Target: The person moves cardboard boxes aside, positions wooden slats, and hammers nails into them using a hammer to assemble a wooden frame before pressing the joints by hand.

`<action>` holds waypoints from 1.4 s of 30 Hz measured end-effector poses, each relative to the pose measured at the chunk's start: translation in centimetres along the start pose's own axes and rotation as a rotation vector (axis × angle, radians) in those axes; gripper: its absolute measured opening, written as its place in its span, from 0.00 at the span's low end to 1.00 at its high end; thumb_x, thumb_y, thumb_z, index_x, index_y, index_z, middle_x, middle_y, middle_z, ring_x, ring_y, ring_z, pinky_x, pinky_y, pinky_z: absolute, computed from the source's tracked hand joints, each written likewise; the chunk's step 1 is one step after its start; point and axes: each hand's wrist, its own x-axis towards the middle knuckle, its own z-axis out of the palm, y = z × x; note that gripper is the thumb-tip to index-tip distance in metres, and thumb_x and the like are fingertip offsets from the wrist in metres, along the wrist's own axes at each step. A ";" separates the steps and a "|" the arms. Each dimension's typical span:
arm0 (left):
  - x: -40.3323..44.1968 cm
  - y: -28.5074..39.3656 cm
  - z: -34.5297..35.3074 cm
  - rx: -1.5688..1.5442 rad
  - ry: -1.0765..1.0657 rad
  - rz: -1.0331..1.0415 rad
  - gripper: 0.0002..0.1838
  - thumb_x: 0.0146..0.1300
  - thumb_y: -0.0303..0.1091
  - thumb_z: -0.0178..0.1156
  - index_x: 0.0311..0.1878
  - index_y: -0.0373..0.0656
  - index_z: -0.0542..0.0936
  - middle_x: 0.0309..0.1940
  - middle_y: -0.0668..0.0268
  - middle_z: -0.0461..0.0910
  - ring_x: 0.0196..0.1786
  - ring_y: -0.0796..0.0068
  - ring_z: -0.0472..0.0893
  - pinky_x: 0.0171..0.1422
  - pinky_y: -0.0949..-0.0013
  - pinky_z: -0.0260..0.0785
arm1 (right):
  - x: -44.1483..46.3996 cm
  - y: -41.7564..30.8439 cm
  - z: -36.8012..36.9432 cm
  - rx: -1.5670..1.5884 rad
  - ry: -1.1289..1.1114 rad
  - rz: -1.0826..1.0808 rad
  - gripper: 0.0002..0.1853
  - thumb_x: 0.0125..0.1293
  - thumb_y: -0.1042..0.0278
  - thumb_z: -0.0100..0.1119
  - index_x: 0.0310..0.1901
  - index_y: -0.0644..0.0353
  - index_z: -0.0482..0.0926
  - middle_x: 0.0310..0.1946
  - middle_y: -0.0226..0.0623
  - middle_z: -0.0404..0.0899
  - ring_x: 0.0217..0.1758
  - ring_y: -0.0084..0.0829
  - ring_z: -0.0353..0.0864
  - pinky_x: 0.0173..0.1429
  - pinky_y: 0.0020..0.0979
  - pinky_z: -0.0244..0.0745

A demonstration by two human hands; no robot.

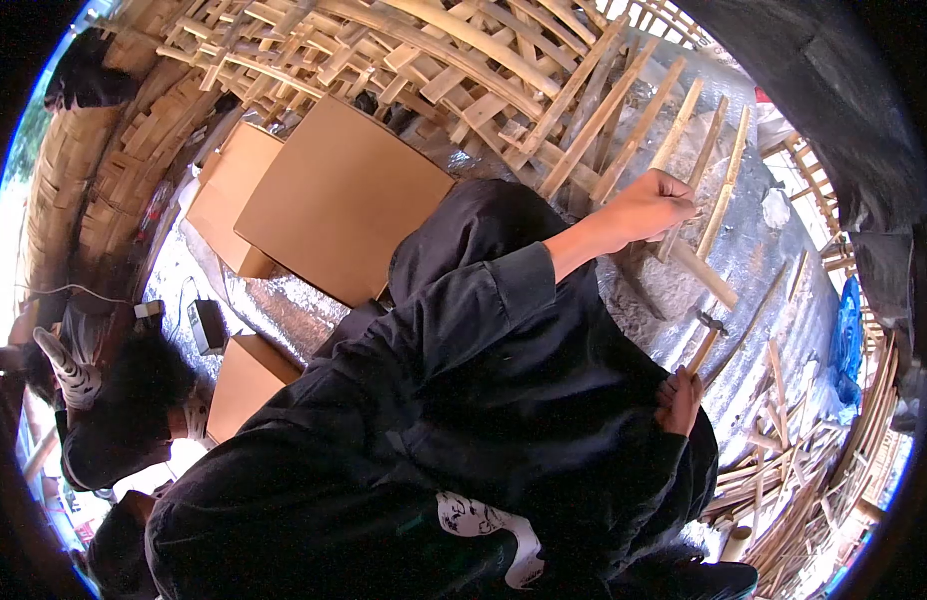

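Note:
My left hand (649,210) is closed over the light bamboo slats (706,276) of a lattice at the upper right; what its fingers pinch, if anything, is too small to make out. Lower down on the right, my right hand (681,400) is wrapped round the wooden handle of a hammer (704,352). The dark hammer head points up, below the end of one slat and apart from my left hand. Long bamboo strips of the lattice (474,40) run across the top.
Cardboard boxes (344,200) stand left of my knee. At the far left is another person (124,400) in dark clothes and patterned gloves. Loose bamboo sticks (784,480) lie at the lower right, below a blue plastic bag (846,345). A black device (208,326) rests on the silvery floor sheet.

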 end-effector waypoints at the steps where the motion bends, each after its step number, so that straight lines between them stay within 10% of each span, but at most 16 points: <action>1: 0.1 -0.2 -0.2 0.011 -0.021 0.012 0.11 0.64 0.28 0.60 0.24 0.41 0.75 0.20 0.75 0.65 0.20 0.88 0.61 0.22 0.77 0.49 | 0.3 0.5 -0.3 0.021 -0.023 -0.019 0.11 0.72 0.66 0.57 0.35 0.53 0.64 0.18 0.19 0.58 0.14 0.12 0.54 0.15 0.19 0.45; 17: -19.0 5.7 -7.0 -0.150 0.169 0.380 0.11 0.60 0.25 0.53 0.25 0.47 0.64 0.24 0.73 0.58 0.28 0.79 0.60 0.34 0.72 0.54 | 0.0 0.5 0.1 0.312 -0.189 0.016 0.11 0.72 0.68 0.56 0.38 0.52 0.61 0.22 0.24 0.59 0.18 0.17 0.58 0.18 0.21 0.50; 21: -33.4 5.2 -14.0 -0.325 0.593 0.307 0.06 0.58 0.35 0.55 0.30 0.46 0.70 0.25 0.71 0.61 0.29 0.78 0.62 0.36 0.73 0.56 | -0.6 -0.1 1.2 0.349 -0.108 0.008 0.10 0.72 0.68 0.55 0.38 0.53 0.62 0.22 0.23 0.58 0.18 0.16 0.57 0.19 0.21 0.51; 22: -34.4 5.9 -12.0 -0.376 1.074 0.254 0.04 0.57 0.33 0.53 0.28 0.47 0.70 0.18 0.75 0.56 0.21 0.82 0.57 0.27 0.75 0.51 | -0.7 -0.3 1.3 0.360 -0.110 0.011 0.10 0.72 0.68 0.55 0.38 0.53 0.62 0.22 0.23 0.58 0.18 0.16 0.57 0.19 0.21 0.51; 28: -40.1 2.7 -15.1 0.335 1.271 -0.066 0.22 0.67 0.55 0.63 0.26 0.53 0.68 0.18 0.81 0.53 0.19 0.86 0.57 0.25 0.77 0.48 | -1.5 -1.5 1.6 0.462 -0.284 0.013 0.08 0.69 0.72 0.56 0.34 0.55 0.67 0.21 0.21 0.59 0.18 0.15 0.57 0.20 0.20 0.51; 31: -40.1 1.0 -17.5 0.197 1.108 -0.095 0.23 0.65 0.55 0.66 0.28 0.53 0.67 0.20 0.79 0.56 0.20 0.86 0.56 0.25 0.76 0.49 | -0.5 -0.1 1.3 0.477 -0.361 0.075 0.10 0.71 0.71 0.55 0.35 0.52 0.64 0.22 0.21 0.57 0.17 0.15 0.54 0.19 0.20 0.50; 35: -37.6 0.5 -18.9 0.010 1.018 -0.008 0.24 0.65 0.57 0.65 0.47 0.46 0.74 0.36 0.69 0.74 0.36 0.77 0.74 0.40 0.72 0.68 | -1.9 -1.0 2.3 0.450 -0.324 0.043 0.10 0.71 0.71 0.55 0.31 0.56 0.67 0.20 0.20 0.59 0.16 0.13 0.55 0.18 0.19 0.50; 42: -36.6 -0.1 -18.9 -0.094 0.960 0.102 0.30 0.71 0.54 0.57 0.64 0.39 0.73 0.61 0.59 0.77 0.62 0.62 0.77 0.66 0.59 0.69 | -0.8 -0.6 1.9 0.467 -0.362 0.075 0.09 0.71 0.71 0.55 0.34 0.53 0.64 0.21 0.21 0.58 0.17 0.14 0.54 0.19 0.20 0.50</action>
